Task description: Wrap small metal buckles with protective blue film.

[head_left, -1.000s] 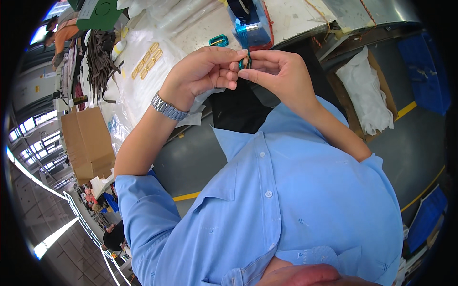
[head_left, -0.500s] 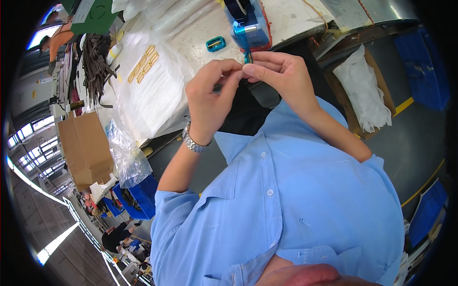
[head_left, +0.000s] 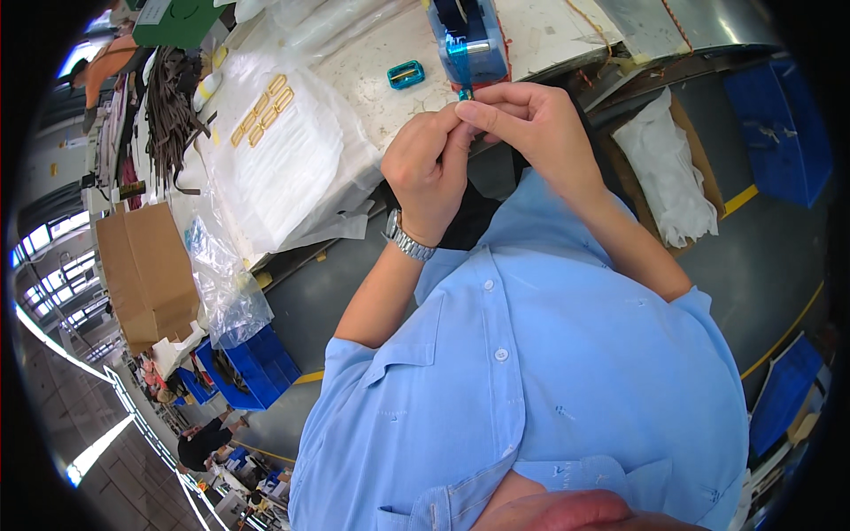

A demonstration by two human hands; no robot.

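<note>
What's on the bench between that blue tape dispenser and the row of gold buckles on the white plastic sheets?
In the head view, a teal buckle lies on the white table between the tape dispenser and the gold buckles.

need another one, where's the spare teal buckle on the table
In the head view the teal buckle lies on the white table, left of the blue tape dispenser and above the left hand.
</note>
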